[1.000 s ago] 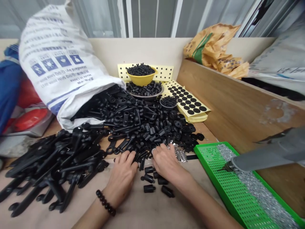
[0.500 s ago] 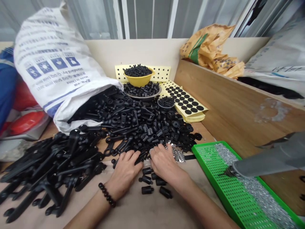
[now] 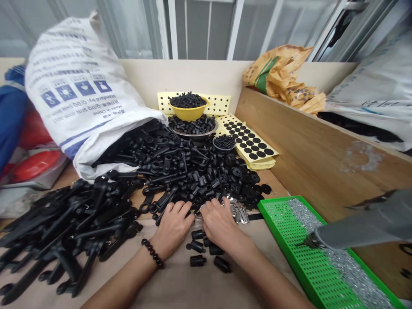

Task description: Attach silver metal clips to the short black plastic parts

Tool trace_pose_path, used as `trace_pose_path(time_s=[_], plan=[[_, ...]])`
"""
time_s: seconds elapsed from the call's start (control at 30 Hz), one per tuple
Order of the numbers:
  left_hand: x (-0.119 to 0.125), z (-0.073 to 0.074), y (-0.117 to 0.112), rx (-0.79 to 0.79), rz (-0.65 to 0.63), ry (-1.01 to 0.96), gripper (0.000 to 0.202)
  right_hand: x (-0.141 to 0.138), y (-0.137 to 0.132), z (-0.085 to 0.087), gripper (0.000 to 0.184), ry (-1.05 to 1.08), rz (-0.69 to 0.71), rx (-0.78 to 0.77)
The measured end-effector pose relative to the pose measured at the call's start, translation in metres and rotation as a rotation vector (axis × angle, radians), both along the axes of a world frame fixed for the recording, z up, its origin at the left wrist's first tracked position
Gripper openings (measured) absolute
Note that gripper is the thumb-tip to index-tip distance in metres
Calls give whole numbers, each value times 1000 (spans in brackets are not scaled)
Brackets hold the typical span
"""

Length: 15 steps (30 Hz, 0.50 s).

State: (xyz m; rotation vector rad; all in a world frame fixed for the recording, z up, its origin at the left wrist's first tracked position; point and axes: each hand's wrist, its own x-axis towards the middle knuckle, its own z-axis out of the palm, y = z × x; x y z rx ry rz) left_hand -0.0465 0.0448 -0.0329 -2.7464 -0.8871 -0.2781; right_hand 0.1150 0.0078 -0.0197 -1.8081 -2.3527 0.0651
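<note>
My left hand, with a dark bead bracelet at the wrist, lies at the near edge of a pile of small black plastic parts, fingers curled into the parts. My right hand rests beside it, fingers bent down among the same parts next to a small heap of shiny metal clips. What either hand holds is hidden. Several short black cylinders lie loose under and in front of the hands.
A white woven sack spills black handles at left. A yellow bowl and a metal dish of black parts stand behind, beside yellow sheets of black dots. A green perforated tray with metal bits and a grey tool lies at right.
Both hands have shifted slightly forward into the pile edge and closer together; the view has tilted a little. The loose cylinders stay in place.
</note>
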Motion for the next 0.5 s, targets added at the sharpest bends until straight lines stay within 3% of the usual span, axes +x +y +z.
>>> trace_pose_path(time_s=[0.27,0.5], plan=[[19,3,6,14,70,-2,13,11,2,-9,10,206,-30,15],[27,7,11,-33,88,-31,11,30,5,-15,13,669,-151,37]])
